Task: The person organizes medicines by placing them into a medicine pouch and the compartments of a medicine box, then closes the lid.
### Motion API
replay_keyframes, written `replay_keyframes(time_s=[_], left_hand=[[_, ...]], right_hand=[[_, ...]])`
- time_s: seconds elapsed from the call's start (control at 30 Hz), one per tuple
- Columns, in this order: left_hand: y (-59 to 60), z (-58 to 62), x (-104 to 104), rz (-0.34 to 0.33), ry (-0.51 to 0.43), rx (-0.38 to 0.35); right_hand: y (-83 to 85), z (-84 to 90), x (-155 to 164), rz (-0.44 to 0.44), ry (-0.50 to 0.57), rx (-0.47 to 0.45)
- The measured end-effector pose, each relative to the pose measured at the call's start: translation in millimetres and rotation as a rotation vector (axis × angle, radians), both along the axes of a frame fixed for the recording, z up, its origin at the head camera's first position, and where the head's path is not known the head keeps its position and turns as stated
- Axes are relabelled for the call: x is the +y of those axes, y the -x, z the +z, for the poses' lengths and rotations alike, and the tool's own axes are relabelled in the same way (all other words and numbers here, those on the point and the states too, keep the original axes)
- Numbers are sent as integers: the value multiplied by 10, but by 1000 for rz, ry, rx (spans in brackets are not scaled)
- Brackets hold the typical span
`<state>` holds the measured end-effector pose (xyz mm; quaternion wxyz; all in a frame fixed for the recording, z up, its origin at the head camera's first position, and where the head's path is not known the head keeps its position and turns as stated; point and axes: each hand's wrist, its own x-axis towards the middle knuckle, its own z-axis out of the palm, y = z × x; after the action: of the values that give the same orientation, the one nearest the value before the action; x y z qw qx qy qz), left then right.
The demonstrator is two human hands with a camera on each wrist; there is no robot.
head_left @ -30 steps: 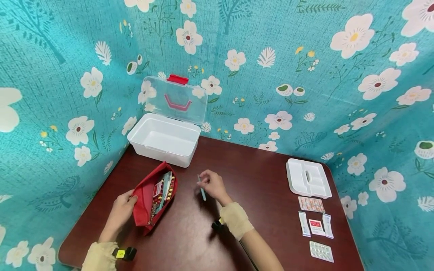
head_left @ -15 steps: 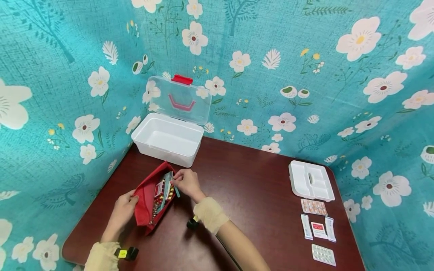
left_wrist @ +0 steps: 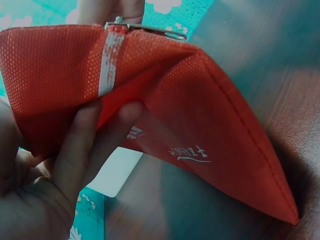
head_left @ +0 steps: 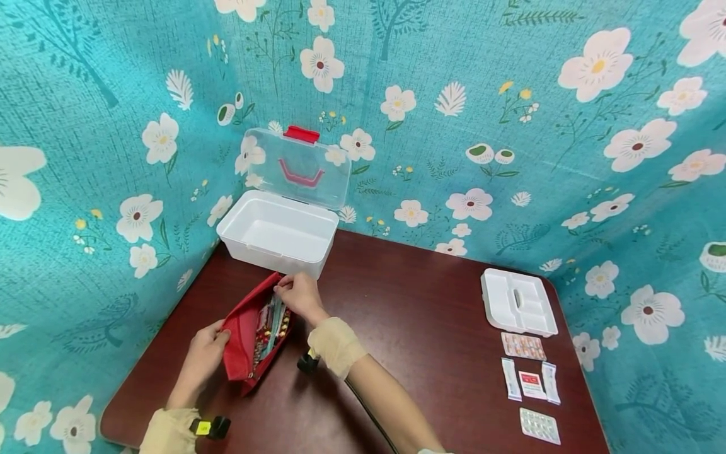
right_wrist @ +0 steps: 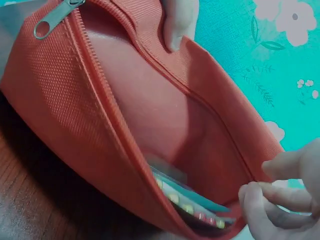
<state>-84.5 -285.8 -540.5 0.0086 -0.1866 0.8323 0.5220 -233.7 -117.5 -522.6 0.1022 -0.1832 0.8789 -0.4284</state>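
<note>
Red zip pouch [head_left: 249,334] lay open on the near-left part of the dark wood table [head_left: 408,315], mouth facing right, blister packs and a teal strip showing inside [right_wrist: 195,202]. Left hand [head_left: 203,353] gripped the pouch's near-left end, fingers [left_wrist: 80,150] curled along the fabric under the white stripe. Right hand [head_left: 299,295] sat at the pouch's far end, fingertips [right_wrist: 270,197] pinching the rim by the opening; zip pull [right_wrist: 52,20] hung at the other end. White storage box [head_left: 278,233] stood just beyond the pouch at the far-left corner, clear lid [head_left: 295,167] propped upright with a red latch. Well apart, at the right edge: white divided tray [head_left: 517,302], then an orange blister pack [head_left: 522,346], three sachets [head_left: 530,383] and a silver blister pack [head_left: 540,425] nearer.
</note>
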Motion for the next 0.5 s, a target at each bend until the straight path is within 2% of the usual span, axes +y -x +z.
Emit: replay_keyframes(time_s=[0.2, 0.27, 0.4, 0.5], left_hand=[[7, 2, -15, 13, 18, 17], [5, 7, -23, 17, 17, 13], [10, 16, -44, 14, 11, -1], [26, 12, -58, 2, 18, -8]], right_hand=[[65, -79, 154, -28, 32, 87], [68, -130, 210, -26, 35, 90], [34, -236, 290, 15, -1, -2], [-13, -290, 306, 64, 6, -126]])
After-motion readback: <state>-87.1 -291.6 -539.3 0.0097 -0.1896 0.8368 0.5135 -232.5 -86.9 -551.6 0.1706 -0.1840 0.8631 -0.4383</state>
